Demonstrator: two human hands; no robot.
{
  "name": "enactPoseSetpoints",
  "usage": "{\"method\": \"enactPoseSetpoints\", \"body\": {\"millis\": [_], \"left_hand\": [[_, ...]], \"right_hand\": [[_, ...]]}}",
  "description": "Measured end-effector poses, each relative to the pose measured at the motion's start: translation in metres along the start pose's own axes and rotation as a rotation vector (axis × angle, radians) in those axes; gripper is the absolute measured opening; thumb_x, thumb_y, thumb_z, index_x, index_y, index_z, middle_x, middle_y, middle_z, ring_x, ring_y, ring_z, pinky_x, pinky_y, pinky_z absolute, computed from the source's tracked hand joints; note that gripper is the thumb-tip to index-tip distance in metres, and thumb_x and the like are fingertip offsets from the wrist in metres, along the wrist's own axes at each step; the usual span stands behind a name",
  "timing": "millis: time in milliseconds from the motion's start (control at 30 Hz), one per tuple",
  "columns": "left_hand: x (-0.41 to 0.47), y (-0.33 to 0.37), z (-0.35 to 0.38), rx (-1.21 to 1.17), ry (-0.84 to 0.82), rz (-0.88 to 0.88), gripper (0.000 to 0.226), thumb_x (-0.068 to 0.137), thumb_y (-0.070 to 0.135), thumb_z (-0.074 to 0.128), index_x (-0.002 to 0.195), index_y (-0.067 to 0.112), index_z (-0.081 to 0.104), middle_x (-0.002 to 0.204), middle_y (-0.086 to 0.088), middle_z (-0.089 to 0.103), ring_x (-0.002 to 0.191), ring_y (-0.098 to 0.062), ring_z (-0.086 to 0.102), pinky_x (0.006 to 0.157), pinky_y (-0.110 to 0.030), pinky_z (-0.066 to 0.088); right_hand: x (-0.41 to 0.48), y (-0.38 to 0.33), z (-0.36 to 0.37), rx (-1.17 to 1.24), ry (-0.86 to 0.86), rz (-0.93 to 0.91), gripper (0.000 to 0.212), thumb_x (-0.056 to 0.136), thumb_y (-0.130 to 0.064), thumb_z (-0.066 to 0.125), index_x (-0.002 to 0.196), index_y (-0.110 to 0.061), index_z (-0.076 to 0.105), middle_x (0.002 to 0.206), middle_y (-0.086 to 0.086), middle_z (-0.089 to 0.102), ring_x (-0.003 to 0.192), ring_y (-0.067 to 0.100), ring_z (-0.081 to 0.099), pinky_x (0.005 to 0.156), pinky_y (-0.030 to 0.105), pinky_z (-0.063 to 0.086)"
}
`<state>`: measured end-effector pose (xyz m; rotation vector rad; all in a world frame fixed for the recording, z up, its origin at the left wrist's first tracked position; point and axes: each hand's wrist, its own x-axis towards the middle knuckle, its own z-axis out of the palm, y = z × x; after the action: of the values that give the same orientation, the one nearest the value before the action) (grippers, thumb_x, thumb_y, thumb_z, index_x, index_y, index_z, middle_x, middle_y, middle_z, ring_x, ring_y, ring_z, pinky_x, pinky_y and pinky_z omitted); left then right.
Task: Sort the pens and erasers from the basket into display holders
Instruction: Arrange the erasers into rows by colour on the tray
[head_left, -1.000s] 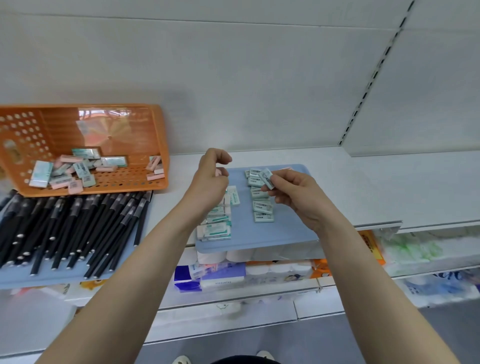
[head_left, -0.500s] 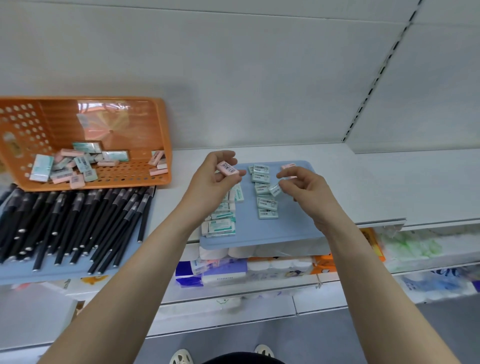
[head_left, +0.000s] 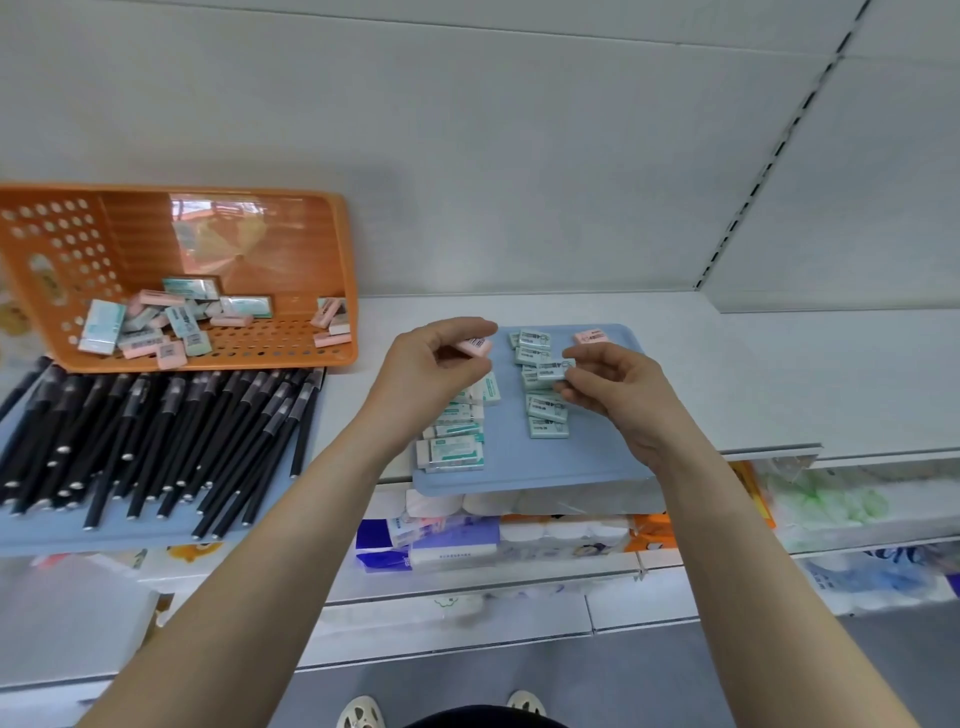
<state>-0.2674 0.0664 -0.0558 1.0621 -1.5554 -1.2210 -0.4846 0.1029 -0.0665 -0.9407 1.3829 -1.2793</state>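
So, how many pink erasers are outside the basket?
2. One pink eraser lies at the far right corner of the tray; the other is pinched in the left hand. More may be hidden behind that hand.

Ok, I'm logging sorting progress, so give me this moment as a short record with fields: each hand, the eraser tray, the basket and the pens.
left hand: pinches pink eraser above the tray
right hand: pinches green eraser over the green column
eraser tray: blue; white-green stack left, green column middle, lone pink eraser at far edge
basket: orange, tipped on its side, mixed erasers inside
pens: black, piled on second blue tray, left
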Motion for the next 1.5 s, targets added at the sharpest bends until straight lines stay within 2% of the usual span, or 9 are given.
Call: {"method": "enactPoseSetpoints", "body": {"millis": [67, 267, 367, 533, 667, 900, 1167, 1333, 1500], "left_hand": [[0.000, -0.001, 0.000, 0.017, -0.020, 0.001, 0.038, 0.086, -0.001, 0.065, 0.109, 0.029, 0.069, 0.119, 0.007, 0.067, 0.100, 0.000, 0.063, 0.091, -0.017, 0.048], [0.001, 0.000, 0.002, 0.038, -0.027, 0.051, 0.039, 0.087, -0.002, 0.065, 0.114, 0.026, 0.065, 0.107, 0.007, 0.071, 0.096, -0.005, 0.065, 0.089, -0.021, 0.051], [0.001, 0.003, 0.006, 0.009, -0.035, 0.027, 0.041, 0.085, 0.000, 0.068, 0.117, 0.025, 0.059, 0.104, 0.005, 0.073, 0.095, -0.008, 0.068, 0.085, -0.020, 0.053], [0.002, 0.008, 0.026, 0.103, -0.024, 0.051, 0.029, 0.082, 0.005, 0.072, 0.106, 0.019, 0.066, 0.092, 0.007, 0.074, 0.087, -0.005, 0.069, 0.080, -0.018, 0.053], [0.005, 0.009, 0.043, 0.158, -0.019, 0.060, 0.012, 0.089, 0.018, 0.069, 0.099, 0.016, 0.073, 0.081, 0.003, 0.075, 0.073, -0.006, 0.070, 0.071, -0.019, 0.055], [0.015, 0.001, 0.063, 0.412, 0.007, 0.109, 0.029, 0.097, 0.018, 0.054, 0.124, 0.022, 0.063, 0.103, 0.005, 0.073, 0.094, -0.010, 0.068, 0.094, -0.036, 0.052], [0.011, -0.006, 0.085, 0.930, -0.256, 0.198, 0.038, 0.093, 0.017, 0.059, 0.131, 0.016, 0.059, 0.145, -0.001, 0.047, 0.131, -0.022, 0.044, 0.102, -0.029, 0.033], [0.010, -0.011, 0.091, 1.033, -0.240, 0.276, 0.029, 0.089, 0.011, 0.061, 0.117, 0.010, 0.068, 0.119, -0.005, 0.065, 0.110, -0.029, 0.057, 0.090, -0.030, 0.035], [0.008, -0.013, 0.087, 1.020, -0.187, 0.247, 0.031, 0.091, 0.011, 0.060, 0.120, 0.018, 0.068, 0.125, 0.002, 0.065, 0.112, -0.023, 0.057, 0.091, -0.029, 0.040]], "right_hand": [[0.002, 0.001, 0.000, -0.040, 0.003, 0.023, 0.019, 0.088, 0.007, 0.064, 0.106, 0.001, 0.066, 0.087, 0.011, 0.060, 0.072, 0.020, 0.068, 0.073, 0.022, 0.059], [0.006, 0.006, 0.004, -0.716, 0.093, -0.100, 0.007, 0.083, -0.022, 0.074, 0.090, -0.023, 0.074, 0.077, -0.011, 0.065, 0.069, 0.004, 0.055, 0.064, 0.018, 0.040], [0.005, -0.003, 0.009, -0.577, 0.138, -0.204, 0.005, 0.088, -0.026, 0.069, 0.090, -0.024, 0.073, 0.082, -0.009, 0.068, 0.069, 0.004, 0.057, 0.066, 0.019, 0.043], [-0.002, -0.014, 0.022, -0.130, -0.172, -0.120, 0.019, 0.090, -0.012, 0.068, 0.108, -0.005, 0.067, 0.091, 0.007, 0.071, 0.083, 0.011, 0.068, 0.071, 0.021, 0.053], [-0.003, -0.012, 0.008, -0.045, -0.114, -0.108, 0.011, 0.092, -0.009, 0.065, 0.096, -0.001, 0.069, 0.081, 0.007, 0.072, 0.076, 0.014, 0.070, 0.070, 0.020, 0.055], [-0.004, -0.011, -0.032, -0.016, 0.032, -0.027, 0.018, 0.096, -0.017, 0.061, 0.091, -0.003, 0.071, 0.073, 0.012, 0.073, 0.062, 0.012, 0.069, 0.060, 0.016, 0.055], [0.006, -0.015, -0.079, -0.015, 0.150, -0.050, 0.017, 0.087, -0.015, 0.072, 0.097, -0.001, 0.071, 0.084, 0.010, 0.072, 0.071, 0.011, 0.067, 0.065, 0.018, 0.055], [0.018, -0.013, -0.101, -0.242, 0.206, -0.064, 0.006, 0.091, -0.014, 0.066, 0.093, -0.010, 0.071, 0.084, -0.002, 0.070, 0.077, 0.010, 0.061, 0.063, 0.022, 0.049], [0.028, -0.018, -0.101, -0.453, 0.063, -0.137, 0.018, 0.095, -0.007, 0.056, 0.100, -0.013, 0.072, 0.087, 0.006, 0.068, 0.067, 0.008, 0.059, 0.060, 0.018, 0.052]]}}
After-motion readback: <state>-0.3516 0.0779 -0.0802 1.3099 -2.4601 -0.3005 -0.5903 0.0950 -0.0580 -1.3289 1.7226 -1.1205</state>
